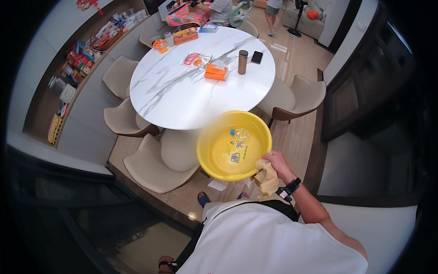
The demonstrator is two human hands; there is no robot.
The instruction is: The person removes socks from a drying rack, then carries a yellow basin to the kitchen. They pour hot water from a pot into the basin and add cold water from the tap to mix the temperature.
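Observation:
My right hand [275,162] grips the near right rim of a yellow plastic basin [219,167]. A pale yellow cloth [268,179] is bunched under the same hand and hangs down outside the basin. Inside the basin lies a clear plastic bottle [242,134] with a blue cap, over a printed pattern on the bottom. The basin is just in front of the round table's near edge. Low at the left side of my body, only a small part of my left hand [165,259] shows beside a black wrist strap; its fingers cannot be made out.
On the white marble-patterned table [171,99] are an orange tissue pack [216,72], a brown tumbler [242,62], a phone [257,57] and a food packet [197,61]. Beige chairs [147,167] surround it. A stocked shelf niche [82,65] runs along the left. Two people [220,12] are farther back.

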